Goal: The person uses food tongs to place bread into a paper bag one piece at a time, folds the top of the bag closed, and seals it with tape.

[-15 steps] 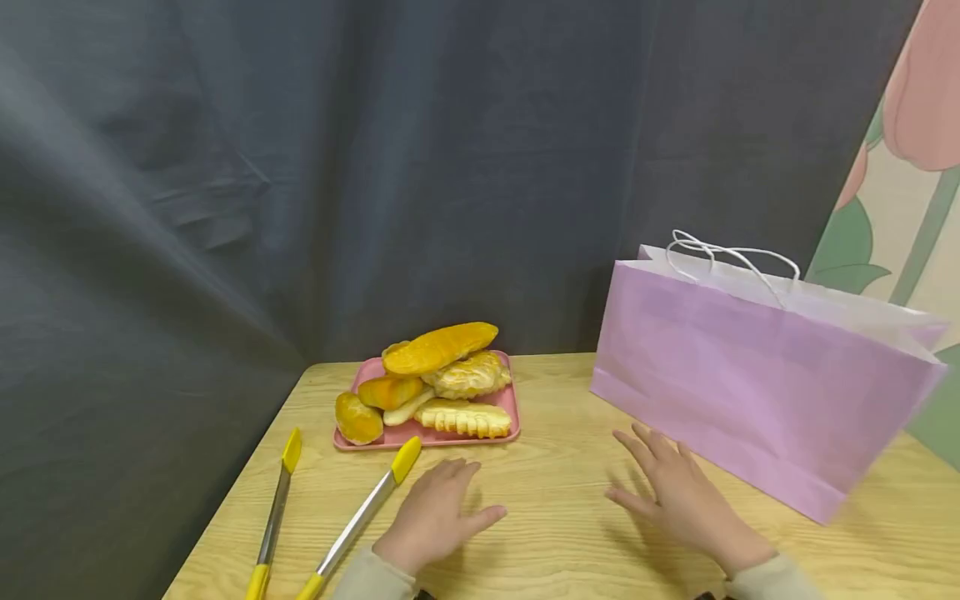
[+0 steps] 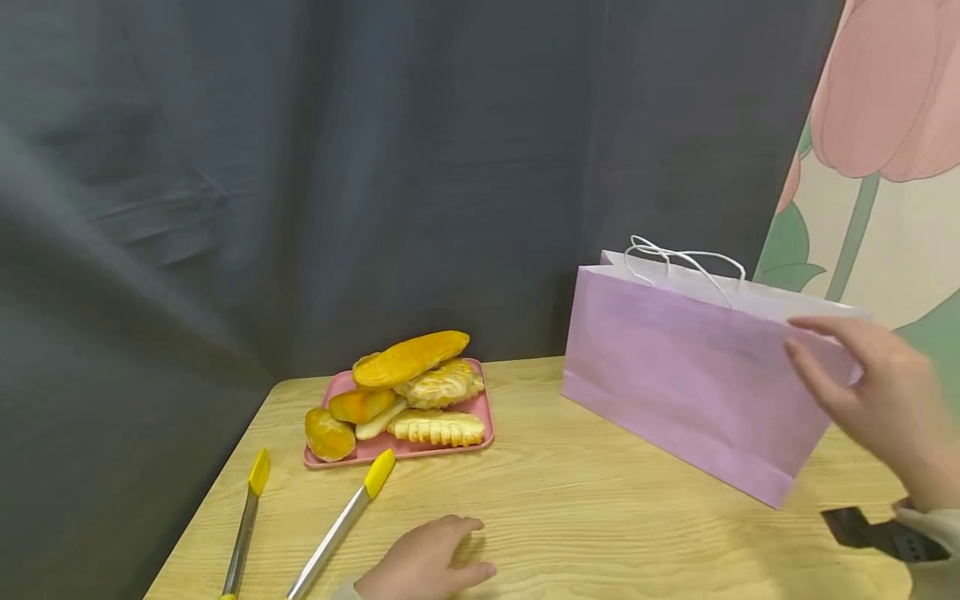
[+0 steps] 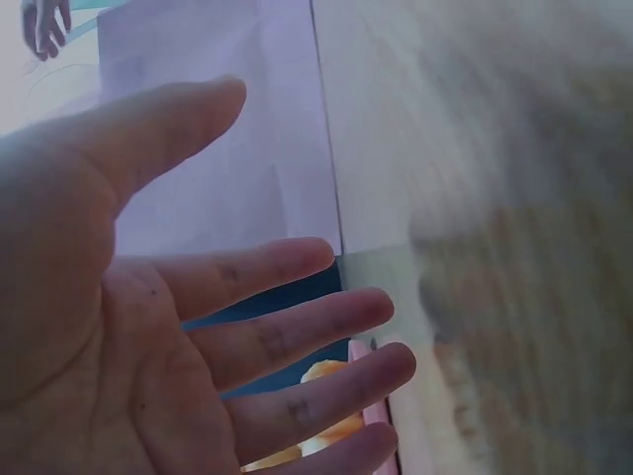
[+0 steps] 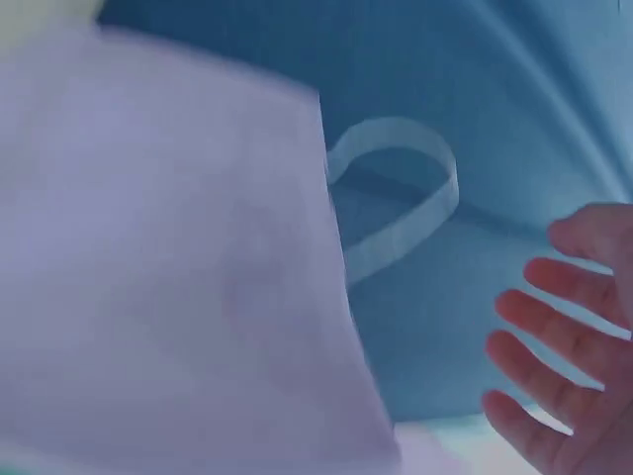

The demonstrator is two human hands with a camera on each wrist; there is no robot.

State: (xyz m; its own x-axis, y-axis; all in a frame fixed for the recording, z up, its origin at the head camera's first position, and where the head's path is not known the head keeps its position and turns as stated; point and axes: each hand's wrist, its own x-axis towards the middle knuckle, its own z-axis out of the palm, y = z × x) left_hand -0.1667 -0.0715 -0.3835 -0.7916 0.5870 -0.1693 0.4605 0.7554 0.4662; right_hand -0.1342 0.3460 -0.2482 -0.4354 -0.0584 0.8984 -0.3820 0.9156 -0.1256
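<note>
A lilac paper bag (image 2: pixel 675 367) with white cord handles (image 2: pixel 693 260) stands upright at the right of the table, its top open. My right hand (image 2: pixel 885 383) is raised by the bag's near right end, fingers spread; in the right wrist view the hand (image 4: pixel 569 336) is apart from the bag (image 4: pixel 188 267) and holds nothing. Low over the front of the table, my left hand (image 2: pixel 427 558) has its fingers extended. The left wrist view shows that palm (image 3: pixel 158 356) bare, the lilac bag (image 3: pixel 227 148) beyond it.
A pink tray (image 2: pixel 483 417) at the back left holds several breads, with a long loaf (image 2: pixel 411 360) on top. Yellow-tipped tongs (image 2: pixel 337 533) lie spread at the front left. A dark curtain (image 2: pixel 450 167) hangs behind the wooden table (image 2: pixel 600 500).
My right hand has risen from the table in front of the bag to the bag's right end. My left hand has dropped slightly nearer the front. The head view has turned right.
</note>
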